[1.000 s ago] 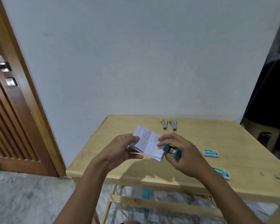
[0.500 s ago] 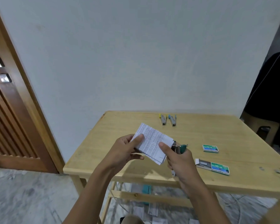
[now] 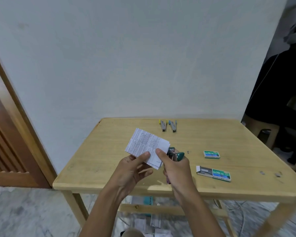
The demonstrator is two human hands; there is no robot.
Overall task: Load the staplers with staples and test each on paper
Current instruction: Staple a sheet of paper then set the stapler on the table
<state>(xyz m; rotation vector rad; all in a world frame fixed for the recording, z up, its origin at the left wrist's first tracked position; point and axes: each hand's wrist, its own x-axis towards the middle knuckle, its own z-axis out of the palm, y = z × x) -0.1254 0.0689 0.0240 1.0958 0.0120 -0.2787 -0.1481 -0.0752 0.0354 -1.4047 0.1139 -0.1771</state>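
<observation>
Holds the printed paper (image 3: pixel 146 144) above the near part of the table (image 3: pixel 109 168), pinched at its near edge by the left hand (image 3: pixel 132 170), probably to steady it for a test staple. Grips the green stapler (image 3: pixel 175 153) in the curled right hand (image 3: pixel 176 170), nose at the paper's right edge, thumb on the sheet. Looks small, metal-bodied, green-capped. Leaves the yellow stapler (image 3: pixel 163 125) and blue stapler (image 3: pixel 173 126) at the far edge, apparently awaiting their turn, with the closed staple box (image 3: pixel 211 154) and open staple box (image 3: pixel 214 173) to the right

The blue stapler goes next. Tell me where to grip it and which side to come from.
Pinch the blue stapler across its narrow body, midway along, coming from above and the right. It lies flat on the table, blue end toward the wall, and the yellow stapler lies close on its left, so that side is likely tight.
</observation>
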